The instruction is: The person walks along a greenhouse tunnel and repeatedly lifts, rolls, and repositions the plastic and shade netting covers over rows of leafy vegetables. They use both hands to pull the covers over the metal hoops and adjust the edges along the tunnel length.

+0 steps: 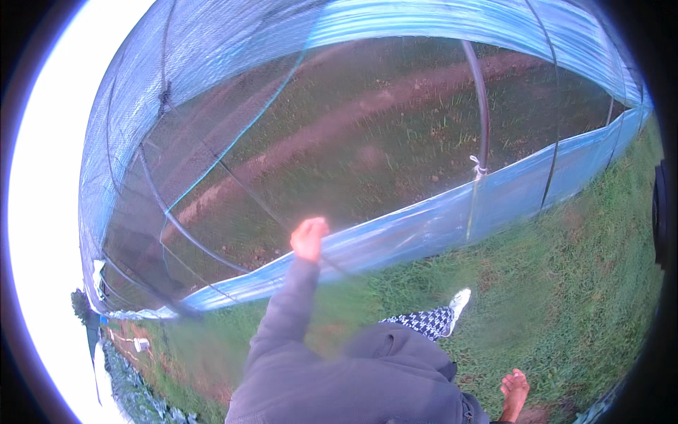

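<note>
My left hand (pixel 309 237) is raised at the upper edge of a low blue plastic film wall (pixel 402 233) on a greenhouse tunnel; its fingers are curled and blurred, and I cannot tell whether it grips anything. A thin dark cord passes close by it. My right hand (pixel 515 389) hangs low at the lower right over grass, fingers loosely bent, with nothing seen in it. Above the film wall, the tunnel's side opening shows soil with rows of small green plants (pixel 439 127). Dark netting edged with a turquoise cord (pixel 233 143) covers the opening's left part.
A curved metal hoop (pixel 482 106) with a white tie (pixel 478 167) stands in the opening. Blue film (pixel 424 21) arches above. Grass (pixel 572 275) lies under my white shoe (pixel 460 305). A white container (pixel 141 344) and leafy plants (pixel 137 392) are at the lower left.
</note>
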Demonstrator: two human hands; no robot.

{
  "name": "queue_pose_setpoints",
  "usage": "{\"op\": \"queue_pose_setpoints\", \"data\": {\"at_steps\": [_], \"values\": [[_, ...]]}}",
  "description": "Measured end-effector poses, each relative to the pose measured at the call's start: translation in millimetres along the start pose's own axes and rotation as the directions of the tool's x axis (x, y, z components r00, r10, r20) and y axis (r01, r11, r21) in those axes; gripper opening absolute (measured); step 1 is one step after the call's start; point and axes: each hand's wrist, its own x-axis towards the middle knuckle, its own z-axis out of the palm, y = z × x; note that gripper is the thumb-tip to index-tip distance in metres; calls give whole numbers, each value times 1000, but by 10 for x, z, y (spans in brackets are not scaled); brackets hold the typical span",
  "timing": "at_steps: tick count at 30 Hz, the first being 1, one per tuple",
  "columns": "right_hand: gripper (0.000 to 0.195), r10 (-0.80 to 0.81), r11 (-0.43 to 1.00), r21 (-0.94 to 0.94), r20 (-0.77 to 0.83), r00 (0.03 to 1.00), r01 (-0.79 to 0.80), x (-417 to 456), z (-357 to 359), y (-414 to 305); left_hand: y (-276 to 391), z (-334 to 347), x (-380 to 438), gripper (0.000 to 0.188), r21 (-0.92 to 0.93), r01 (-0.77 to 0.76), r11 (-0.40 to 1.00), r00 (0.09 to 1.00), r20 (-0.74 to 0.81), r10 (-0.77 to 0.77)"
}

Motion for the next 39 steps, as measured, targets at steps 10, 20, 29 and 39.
{"op": "queue_pose_setpoints", "data": {"at_steps": [10,20,29,39], "values": [[27,104,972,198,109,989,-124,702,-760,-909,798,1859,-455,21,-37,20,999,992,129,-15],[22,26,994,101,178,984,-45,1910,-1615,-2380,1542,3793,-877,27,-205,121,971,984,153,-91],[22,-101,985,154,126,987,81,3635,-3002,-3469,2641,5891,-1167,28,-199,-65,978,977,185,102],[23,-256,962,-24,269,929,272,4766,-3390,-5425,3653,8033,-1229,33,-117,59,991,872,489,6]]}}
